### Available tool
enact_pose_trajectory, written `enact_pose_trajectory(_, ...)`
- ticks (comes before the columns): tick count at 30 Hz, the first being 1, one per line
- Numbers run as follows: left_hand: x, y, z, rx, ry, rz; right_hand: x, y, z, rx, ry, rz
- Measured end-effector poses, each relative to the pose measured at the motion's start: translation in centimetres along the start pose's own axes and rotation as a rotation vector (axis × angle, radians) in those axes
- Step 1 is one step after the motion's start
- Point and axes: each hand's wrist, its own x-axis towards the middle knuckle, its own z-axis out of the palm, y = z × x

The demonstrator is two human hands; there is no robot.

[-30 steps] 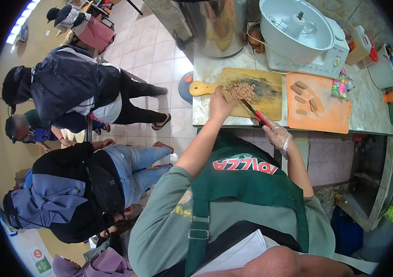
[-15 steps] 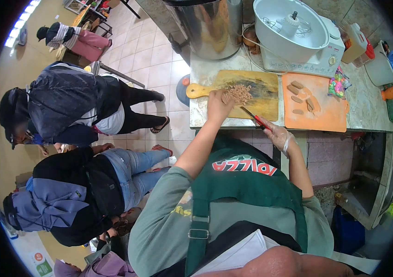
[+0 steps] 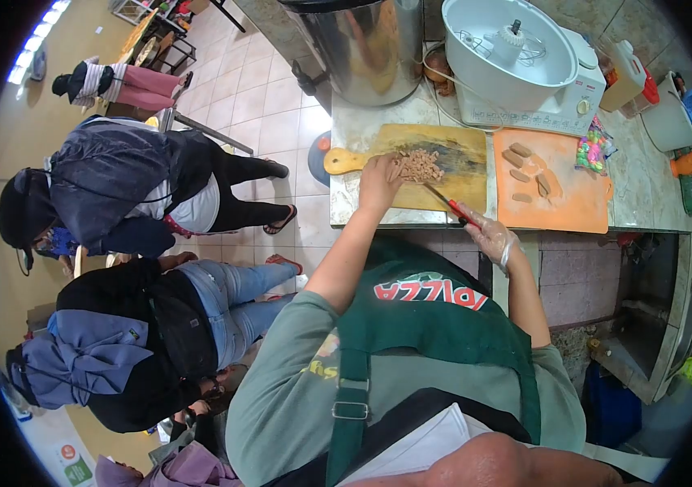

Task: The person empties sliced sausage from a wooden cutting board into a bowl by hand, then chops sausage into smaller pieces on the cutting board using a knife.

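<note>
A wooden cutting board (image 3: 464, 174) with a round handle lies on the counter, a heap of chopped brown sausage (image 3: 421, 166) in its middle. My left hand (image 3: 380, 183) is at the heap's left edge, fingers curled and pressed onto sausage pieces; the fingertips are partly hidden. My right hand (image 3: 489, 238), in a clear plastic glove, grips a knife (image 3: 458, 213) by its red and black handle. The dark blade points toward the heap, its tip close to the near edge of the pieces. On an orange cutting board (image 3: 573, 203) to the right lie several longer brown sausage pieces (image 3: 518, 175).
Behind the boards stand a white mixer with a large bowl (image 3: 484, 69) and a tall metal container (image 3: 370, 57). A colourful packet (image 3: 594, 150) touches the orange board; a jug (image 3: 624, 77) stands farther right. Several people, including one in a dark jacket (image 3: 123, 174), are at the left.
My left hand has shifted slightly left, and the knife stays near the heap's lower edge. The view has moved a little. At the far left a person in pink trousers has shifted.
</note>
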Motion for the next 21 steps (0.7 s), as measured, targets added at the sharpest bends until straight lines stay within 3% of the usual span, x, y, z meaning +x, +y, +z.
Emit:
enact_pose_trajectory(2,0.0,-0.4,-0.5,-0.018,0.037,0.032,0.1,-1.2,0.1,-0.077,-0.152,0.098)
enact_pose_trajectory(5,0.2,-1.1,-0.9,-0.109,0.02,-0.059,0.8,-0.9,1.2,-0.013,-0.161,0.047)
enact_pose_trajectory(9,-0.2,-1.3,-1.3,-0.084,-0.007,0.047,1.8,-0.5,1.8,0.01,-0.036,-0.064)
enact_pose_trajectory(11,-0.2,-1.2,-1.4,-0.049,-0.011,0.073,1.9,-2.9,0.3,-0.127,-0.187,0.304)
enact_pose_trajectory(12,-0.2,-1.2,-1.2,-0.055,0.008,0.099,1.9,-2.6,0.7,-0.128,-0.188,0.303)
enact_pose_trajectory(14,-0.3,-1.3,-0.9,-0.061,0.032,0.123,1.8,-1.8,1.6,-0.031,0.046,-0.085)
enact_pose_trajectory(21,-0.7,-1.2,0.5,0.019,0.15,0.244,3.8,-2.9,5.3,-0.135,0.03,0.045)
